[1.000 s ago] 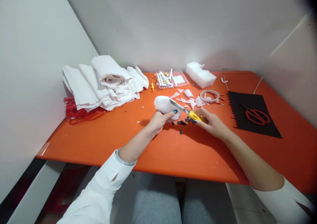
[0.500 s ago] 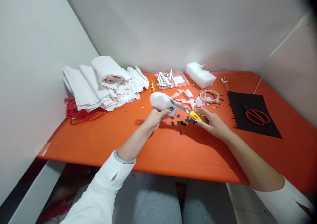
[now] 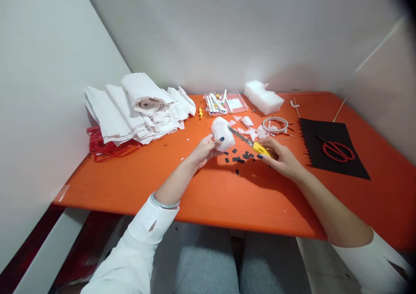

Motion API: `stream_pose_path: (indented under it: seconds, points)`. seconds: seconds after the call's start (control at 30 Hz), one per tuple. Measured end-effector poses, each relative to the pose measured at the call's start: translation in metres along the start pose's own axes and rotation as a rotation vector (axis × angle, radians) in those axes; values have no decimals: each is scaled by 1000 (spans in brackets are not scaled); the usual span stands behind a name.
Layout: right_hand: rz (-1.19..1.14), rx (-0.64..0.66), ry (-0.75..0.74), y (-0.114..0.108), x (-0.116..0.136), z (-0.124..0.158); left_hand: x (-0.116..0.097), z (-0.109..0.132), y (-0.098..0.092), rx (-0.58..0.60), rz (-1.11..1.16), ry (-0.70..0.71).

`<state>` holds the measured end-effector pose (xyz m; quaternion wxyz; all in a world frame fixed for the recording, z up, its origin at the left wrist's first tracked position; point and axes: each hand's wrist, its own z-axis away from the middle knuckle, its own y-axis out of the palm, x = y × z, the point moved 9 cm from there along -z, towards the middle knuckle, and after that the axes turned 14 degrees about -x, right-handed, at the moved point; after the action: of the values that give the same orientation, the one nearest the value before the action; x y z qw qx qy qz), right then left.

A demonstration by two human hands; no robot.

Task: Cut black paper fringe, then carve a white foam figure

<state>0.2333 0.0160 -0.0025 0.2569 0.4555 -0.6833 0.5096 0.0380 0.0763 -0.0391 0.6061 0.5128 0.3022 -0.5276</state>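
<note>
My left hand [image 3: 204,150] grips a white foam lump [image 3: 222,133] and holds it up over the orange table [image 3: 130,185]. My right hand [image 3: 282,157] is closed round a yellow-handled utility knife [image 3: 249,142], whose blade points left and touches the foam's right side. Small black scraps [image 3: 238,159] lie on the table just below both hands. White foam offcuts [image 3: 250,131] are scattered a little beyond the knife.
A pile of folded white cloth [image 3: 139,108] over red straps [image 3: 100,146] sits at the back left. A clear box of white sticks [image 3: 224,103], a white foam block [image 3: 263,97] and a ring [image 3: 275,124] lie at the back. Red scissors [image 3: 336,150] rest on a black sheet [image 3: 331,149] at right.
The left hand has turned the foam lump upright and lifted it slightly to the right. The knife has risen with it, blade still against the foam.
</note>
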Motion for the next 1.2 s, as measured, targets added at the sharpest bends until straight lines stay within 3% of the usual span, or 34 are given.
stream_pose_path:
  seconds: [0.17,0.27,0.47,0.8,0.93,1.07,1.2]
  points:
    - [-139,-208,267,-8,-20,-2,1,0,5,-11,-88,93]
    - [-175,-190,401,3,-22,0,2,6,12,-35,-230,167]
    - [-103,-98,342,22,-3,-2,10,11,21,1,-409,215]
    - [-140,-22,426,26,-13,6,15,13,24,49,-469,238]
    - [-221,-20,497,30,-16,10,9,11,17,-7,-534,305]
    - [-239,-139,531,10,-24,6,3,9,10,-57,-491,296]
    - [119,-477,400,-51,-37,-4,9,11,20,37,-334,195]
